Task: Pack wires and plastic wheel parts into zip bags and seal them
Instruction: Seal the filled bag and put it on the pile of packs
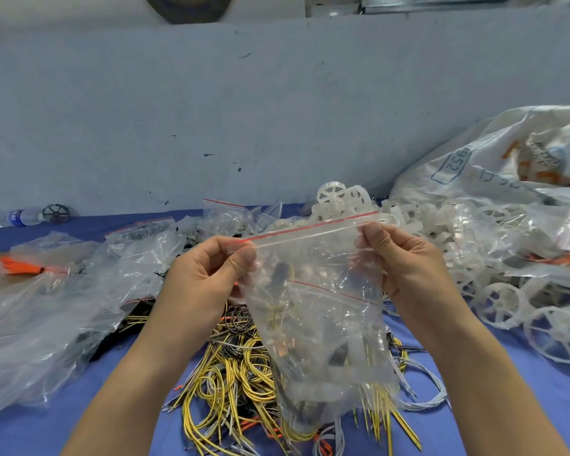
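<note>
Item in hand: one clear zip bag (313, 291), held upright above the middle of the desk (507, 406). Its top strip, marked by a red line, is pinched at the left end by the left hand (208, 274) and at the right end by the right hand (405, 258), thumb against fingers in each case. Wires and pale plastic parts are seen through the film in its lower half; a smaller bag appears to be enclosed as well. Whether the strip is already pressed shut cannot be told.

Stock not yet packed: a loose heap of yellow, black and grey wires (237, 366) lies near, under the held bag; a pile of white wheels (494, 291) is spread at the right, reaching far to the wall.

Bags on the desk: several zip bags (139, 238) with contents are laid at the far left and centre; crumpled clear plastic is heaped at the left.

Status, as judged: filling of this bag is done, sealing is in hand; much stock is left.
</note>
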